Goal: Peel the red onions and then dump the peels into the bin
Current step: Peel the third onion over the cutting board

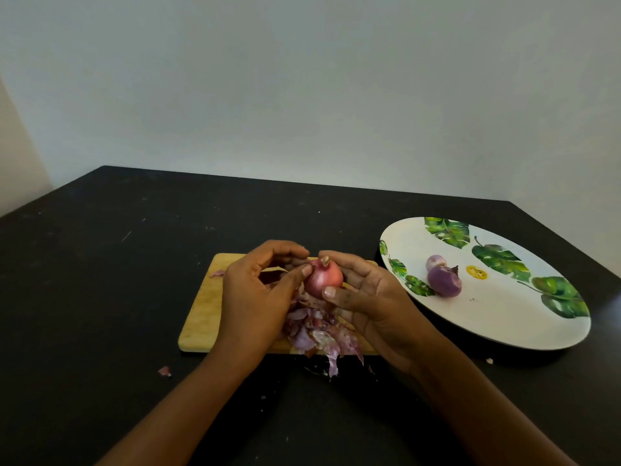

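Note:
A red onion (325, 278) with its skin still on is held above the wooden cutting board (205, 311). My right hand (366, 294) cups it from the right, thumb on its lower front. My left hand (258, 290) pinches at the onion's top left with thumb and fingertips. A heap of purple-pink peels (319, 334) lies on the board under my hands and spills over its near edge. Two peeled purple onions (444, 280) rest on the white leaf-patterned plate (504, 317) to the right. No bin is in view.
The dark table (117, 264) carries stray peel bits, one (164, 370) near the board's left front and one (489, 360) by the plate. A bare pale wall stands behind the table's far edge.

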Available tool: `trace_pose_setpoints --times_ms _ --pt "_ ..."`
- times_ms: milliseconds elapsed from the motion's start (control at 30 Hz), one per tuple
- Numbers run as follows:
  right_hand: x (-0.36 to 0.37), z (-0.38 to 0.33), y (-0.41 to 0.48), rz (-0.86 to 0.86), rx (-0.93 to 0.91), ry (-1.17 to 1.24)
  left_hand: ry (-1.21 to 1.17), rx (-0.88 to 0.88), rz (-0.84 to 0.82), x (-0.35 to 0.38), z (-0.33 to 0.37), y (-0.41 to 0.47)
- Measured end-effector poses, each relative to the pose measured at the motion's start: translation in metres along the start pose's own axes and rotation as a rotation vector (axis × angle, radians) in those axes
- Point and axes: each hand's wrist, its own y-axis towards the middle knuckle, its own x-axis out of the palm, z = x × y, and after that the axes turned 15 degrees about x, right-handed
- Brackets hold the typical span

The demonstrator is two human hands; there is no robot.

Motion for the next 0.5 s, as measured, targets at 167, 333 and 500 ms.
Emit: trace_pose_setpoints --times_ms 167,333,500 --pt "0.0005 -0.0006 0.0001 0.012 0.002 0.033 -0.011 -0.008 0.002 0.0012 0.0001 -0.0004" --pt "0.0013 -0.0012 -0.0008 0.022 0.016 0.043 -0.021 -0.018 0.030 -0.0005 0.0014 0.0003" --pt "0.0021 -0.0024 -0.0024 0.026 0.022 0.026 0.007 -0.031 0.048 -0.0008 0.0008 0.0006"
